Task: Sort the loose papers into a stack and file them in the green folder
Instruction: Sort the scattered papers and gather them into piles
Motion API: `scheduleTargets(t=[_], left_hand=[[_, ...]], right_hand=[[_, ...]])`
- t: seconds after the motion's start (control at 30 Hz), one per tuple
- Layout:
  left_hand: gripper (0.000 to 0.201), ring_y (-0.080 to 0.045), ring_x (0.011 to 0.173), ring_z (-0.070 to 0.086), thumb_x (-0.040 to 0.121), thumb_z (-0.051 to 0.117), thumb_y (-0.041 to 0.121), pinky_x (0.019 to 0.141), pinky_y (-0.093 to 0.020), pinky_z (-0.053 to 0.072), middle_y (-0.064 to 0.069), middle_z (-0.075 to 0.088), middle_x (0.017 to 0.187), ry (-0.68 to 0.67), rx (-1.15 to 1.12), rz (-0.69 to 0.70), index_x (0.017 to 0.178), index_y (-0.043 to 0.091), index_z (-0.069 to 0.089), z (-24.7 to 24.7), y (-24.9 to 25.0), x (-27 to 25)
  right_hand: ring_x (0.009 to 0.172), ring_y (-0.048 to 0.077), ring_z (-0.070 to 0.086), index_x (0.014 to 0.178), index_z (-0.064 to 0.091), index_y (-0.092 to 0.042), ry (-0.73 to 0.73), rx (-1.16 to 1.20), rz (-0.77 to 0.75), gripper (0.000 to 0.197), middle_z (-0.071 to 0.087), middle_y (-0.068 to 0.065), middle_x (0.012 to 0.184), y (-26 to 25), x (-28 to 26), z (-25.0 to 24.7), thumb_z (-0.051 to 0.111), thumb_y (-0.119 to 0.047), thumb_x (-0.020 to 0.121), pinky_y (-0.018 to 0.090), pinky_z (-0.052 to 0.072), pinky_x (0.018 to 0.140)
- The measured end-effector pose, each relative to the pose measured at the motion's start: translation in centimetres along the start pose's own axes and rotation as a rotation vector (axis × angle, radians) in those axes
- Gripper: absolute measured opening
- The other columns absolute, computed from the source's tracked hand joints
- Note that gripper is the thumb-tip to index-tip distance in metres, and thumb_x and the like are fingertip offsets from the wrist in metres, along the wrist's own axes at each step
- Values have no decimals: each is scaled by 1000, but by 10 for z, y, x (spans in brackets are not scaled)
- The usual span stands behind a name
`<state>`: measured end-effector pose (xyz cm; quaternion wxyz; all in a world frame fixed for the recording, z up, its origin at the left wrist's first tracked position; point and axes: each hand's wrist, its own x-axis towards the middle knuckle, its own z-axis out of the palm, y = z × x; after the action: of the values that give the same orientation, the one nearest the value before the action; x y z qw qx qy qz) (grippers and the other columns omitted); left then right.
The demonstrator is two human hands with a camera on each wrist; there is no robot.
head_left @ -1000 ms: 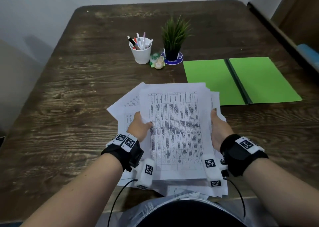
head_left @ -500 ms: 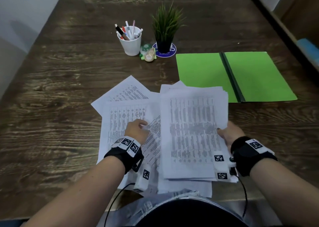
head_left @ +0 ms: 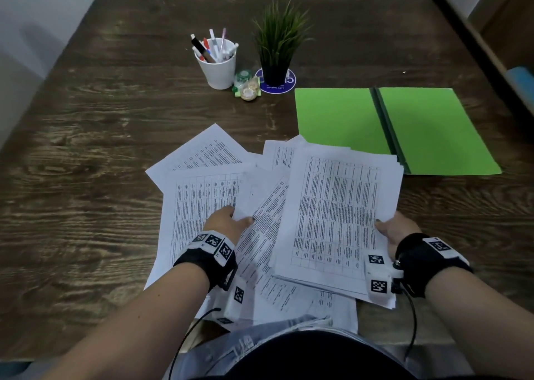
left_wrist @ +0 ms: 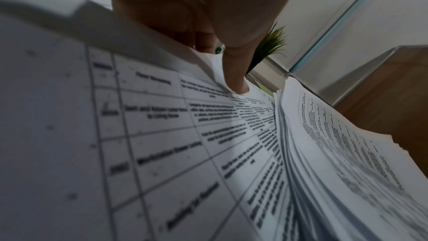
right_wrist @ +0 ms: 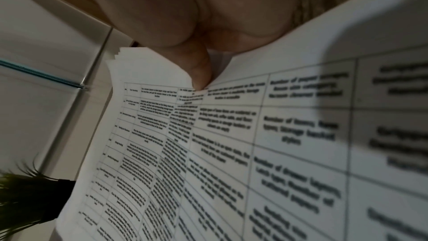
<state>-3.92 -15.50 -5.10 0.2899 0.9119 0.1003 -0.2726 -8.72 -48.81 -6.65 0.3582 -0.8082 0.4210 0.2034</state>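
My right hand (head_left: 388, 229) grips a stack of printed papers (head_left: 335, 212) by its right edge, thumb on top, and holds it tilted over the table's near edge. In the right wrist view the thumb (right_wrist: 200, 72) presses the stack (right_wrist: 231, 153). To its left, loose sheets (head_left: 202, 189) lie fanned on the table. My left hand (head_left: 231, 220) pinches the corner of one loose sheet (head_left: 261, 194); the left wrist view shows its thumb (left_wrist: 234, 72) on that lifted corner. The green folder (head_left: 390, 125) lies open and flat at the right, behind the stack.
On the dark wooden table (head_left: 86, 148), a white cup of pens (head_left: 216, 62), a small potted plant (head_left: 277, 47) on a blue coaster and small tape rolls (head_left: 245, 86) stand at the back centre. A wooden unit (head_left: 502, 33) borders the table's right side.
My right hand carried the stack to the right, off the loose sheets. My left hand let go of the stack, dropped onto the loose sheets and pinched the corner of one.
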Motion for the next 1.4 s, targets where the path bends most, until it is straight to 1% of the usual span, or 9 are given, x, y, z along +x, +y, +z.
scheduleTargets(t=[0.17, 0.3, 0.53, 0.67, 0.83, 0.97, 1.13, 1.27, 1.4], left_hand=[[26, -24, 86, 58, 93, 57, 22, 68, -24, 43, -9, 64, 105, 15, 61, -3, 113, 6, 59, -12, -4, 5], [19, -22, 81, 54, 95, 45, 8, 69, -26, 41, -3, 57, 82, 129, 26, -12, 105, 9, 61, -27, -19, 6], [40, -31, 108, 57, 100, 34, 10, 86, -31, 45, -11, 60, 127, 305, -15, 17, 136, 18, 50, -48, -30, 3], [31, -27, 76, 51, 98, 32, 5, 66, -30, 38, -20, 63, 100, 382, -10, 14, 117, 7, 56, -59, -35, 1], [42, -28, 74, 52, 94, 31, -4, 62, -30, 39, -13, 55, 94, 243, 71, -37, 126, 14, 51, -78, -46, 8], [42, -30, 91, 59, 94, 34, -3, 71, -30, 45, -14, 61, 118, 68, 255, -10, 126, 17, 52, -77, -42, 7], [43, -26, 85, 59, 93, 35, -1, 76, -29, 46, -4, 62, 106, 10, 367, 43, 120, 25, 56, -56, -27, 7], [40, -24, 79, 54, 89, 36, -3, 80, -32, 48, -5, 61, 100, 67, 356, 30, 114, 21, 57, -43, -7, 15], [40, -33, 98, 58, 88, 36, -5, 74, -30, 44, -17, 55, 118, 150, 188, -45, 122, 6, 54, -32, -3, 25]], right_hand=[[125, 34, 48, 133, 44, 5, 13, -21, -46, 42, 48, 19, 140, -5, -9, -4, 49, -11, 95, 30, 38, 97], [125, 34, 48, 133, 45, 4, -2, 44, -45, 41, 49, 18, 139, 0, -5, -3, 50, -10, 95, 29, 39, 95], [118, 40, 54, 128, 49, 3, 27, 281, -10, 41, 55, 26, 128, 12, 8, 8, 57, -2, 88, 49, 44, 102], [120, 35, 53, 130, 48, 1, -8, 361, -1, 40, 55, 18, 132, 11, 4, 6, 54, -3, 91, 40, 39, 105], [117, 35, 54, 131, 46, -1, -96, 529, 17, 41, 60, 18, 121, 18, 4, 0, 52, 1, 91, 49, 39, 106], [95, 26, 56, 135, 42, -8, -224, 695, 35, 42, 58, 11, 114, 22, 0, -9, 39, 5, 96, 45, 42, 93], [84, 21, 58, 134, 41, -10, -286, 760, 15, 42, 58, 8, 116, 24, -1, -15, 44, 3, 94, 20, 55, 57], [78, 20, 70, 139, 42, -10, -317, 795, 34, 69, 76, -4, 82, 31, 6, -17, 70, -6, 76, 45, 52, 83], [68, 20, 72, 133, 44, -16, -346, 863, 51, 50, 76, -1, 78, 29, 3, -19, 46, 7, 89, 41, 58, 59]])
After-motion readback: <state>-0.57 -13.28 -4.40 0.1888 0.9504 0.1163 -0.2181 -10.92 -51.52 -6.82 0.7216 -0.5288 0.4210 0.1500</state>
